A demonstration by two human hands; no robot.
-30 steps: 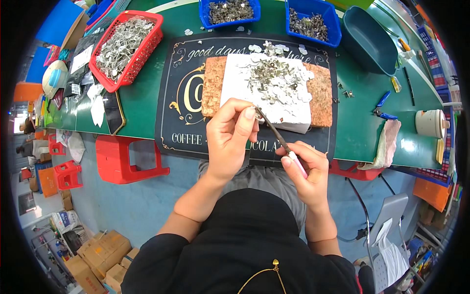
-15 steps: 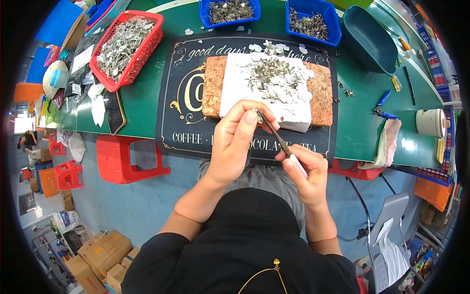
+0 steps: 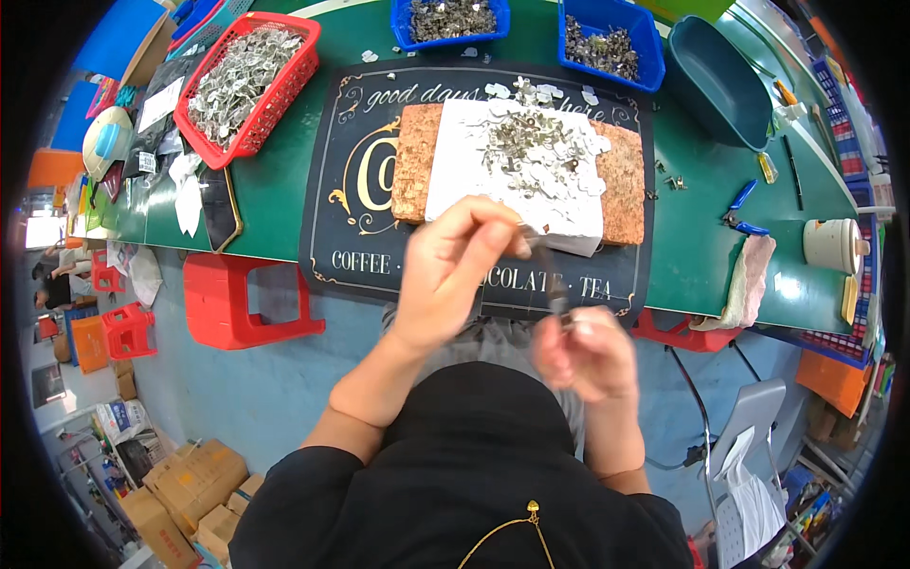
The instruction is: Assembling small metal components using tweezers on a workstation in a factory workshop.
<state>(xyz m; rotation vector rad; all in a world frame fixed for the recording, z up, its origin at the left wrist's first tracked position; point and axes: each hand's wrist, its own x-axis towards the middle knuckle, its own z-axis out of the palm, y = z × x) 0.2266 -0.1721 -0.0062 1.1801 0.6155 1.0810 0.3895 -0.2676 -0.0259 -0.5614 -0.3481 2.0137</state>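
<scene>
In front of the white block, my left hand (image 3: 455,270) is closed, thumb and forefinger pinching a small metal piece (image 3: 531,231) that is partly hidden. My right hand (image 3: 588,356), smeared by motion, grips the lower end of a slim dark hand tool (image 3: 553,275). The tool slants up toward the left fingertips; blur hides whether it touches the piece. Beyond the hands, many small flat metal pieces (image 3: 531,156) lie heaped on the white block (image 3: 460,185), which rests on a brown cork-like slab (image 3: 621,185).
A dark printed mat (image 3: 332,190) lies under the slab. A red basket (image 3: 265,123) of metal parts stands left, two blue bins (image 3: 569,71) at the back. At right are a teal tub (image 3: 716,85), blue-handled pliers (image 3: 741,204), a cloth (image 3: 749,284) and a white canister (image 3: 829,244).
My right hand has moved down with the dark tool, which now stands steeper and is blurred. My left hand has shifted slightly, still pinching the small piece.
</scene>
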